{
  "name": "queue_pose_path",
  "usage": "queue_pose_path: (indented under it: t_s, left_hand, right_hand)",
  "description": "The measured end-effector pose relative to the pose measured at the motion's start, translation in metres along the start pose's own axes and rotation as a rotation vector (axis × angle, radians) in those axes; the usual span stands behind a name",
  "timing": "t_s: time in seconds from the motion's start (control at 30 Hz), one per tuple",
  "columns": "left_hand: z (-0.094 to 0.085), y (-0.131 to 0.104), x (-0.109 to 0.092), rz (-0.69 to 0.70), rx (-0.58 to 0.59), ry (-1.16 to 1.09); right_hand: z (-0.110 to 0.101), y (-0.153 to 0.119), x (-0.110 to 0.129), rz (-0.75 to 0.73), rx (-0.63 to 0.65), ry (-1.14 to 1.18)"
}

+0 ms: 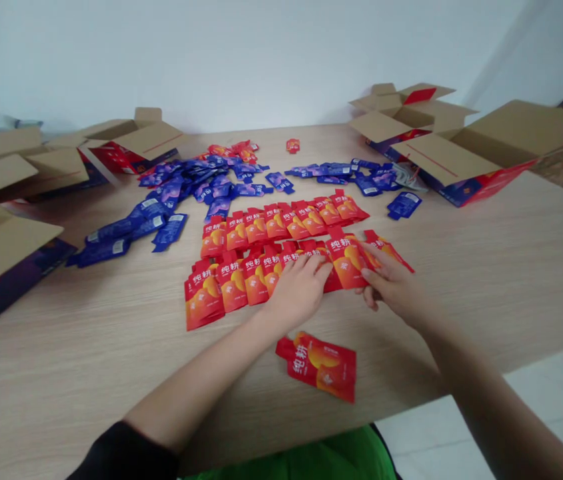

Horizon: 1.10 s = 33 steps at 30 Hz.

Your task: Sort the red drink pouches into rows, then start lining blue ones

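On the worktop [86, 347], the front row [232, 285] of red pouches is serving as the reference position. Its pouches are overlapping like shingles, necks pointing away from the person, presumably so that the lettering is showing while the row is staying compact. The left hand [300, 287] is lying across the row's right half, fingers over the pouches, probably steadying them; whether it is gripping anything, I cannot tell. At the row's right end, the right hand [390, 280] is pinching the edge of the held pouch [345, 261], apparently leaving the print uncovered. A back row [266, 225] is running directly behind, a loose pouch [322, 365] is lying in front (turned sideways, neck leftward), and blue pouches [168, 193] are sitting farther behind.
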<state>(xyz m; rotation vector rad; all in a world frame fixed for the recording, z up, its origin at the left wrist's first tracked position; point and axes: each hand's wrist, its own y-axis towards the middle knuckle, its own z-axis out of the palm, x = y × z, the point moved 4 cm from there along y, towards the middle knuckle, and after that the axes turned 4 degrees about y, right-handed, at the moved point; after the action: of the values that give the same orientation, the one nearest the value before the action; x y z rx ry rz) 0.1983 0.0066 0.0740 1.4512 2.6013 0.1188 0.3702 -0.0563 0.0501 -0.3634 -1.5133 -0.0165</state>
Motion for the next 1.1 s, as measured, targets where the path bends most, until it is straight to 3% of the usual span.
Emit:
queue_pose_path:
  t_s: [0.13, 0.3, 0.37, 0.5, 0.63, 0.73, 0.83, 0.93, 1.03, 1.1]
  left_hand:
    - [0.02, 0.001, 0.005, -0.006, 0.06, 0.072]
    - [0.022, -0.001, 0.003, -0.015, 0.036, 0.069]
    - [0.021, 0.0, 0.002, -0.021, 0.031, 0.078]
    - [0.019, 0.002, -0.002, -0.039, -0.013, 0.104]
    - [0.022, 0.005, -0.01, 0.094, -0.053, 0.105]
    - [0.029, 0.006, -0.011, 0.142, -0.037, 0.13]
    - [0.035, 0.007, -0.009, 0.132, -0.013, 0.129]
    - [0.036, 0.008, -0.009, 0.117, -0.017, 0.109]
    - [0.034, 0.009, -0.009, 0.099, -0.029, 0.082]
    - [0.034, 0.009, -0.009, 0.101, -0.03, 0.075]
  right_hand:
    - [0.008, 0.016, -0.014, 0.074, -0.061, -0.167]
    - [0.006, 0.02, -0.027, 0.119, -0.108, -0.442]
    - [0.003, 0.022, -0.029, 0.077, -0.106, -0.589]
    - [-0.002, 0.027, -0.029, -0.14, -0.18, -0.858]
    - [-0.004, 0.024, -0.027, -0.188, -0.325, -1.029]
    - [-0.003, 0.007, -0.016, -0.228, -0.347, -1.054]
    - [0.005, -0.028, -0.001, -0.403, -0.213, -0.999]
    - [0.027, -0.075, 0.0, -0.657, 0.047, -0.942]
    - [0.056, -0.11, -0.023, -0.729, 0.247, -0.995]
    - [0.068, -0.12, -0.042, -0.729, 0.263, -1.007]
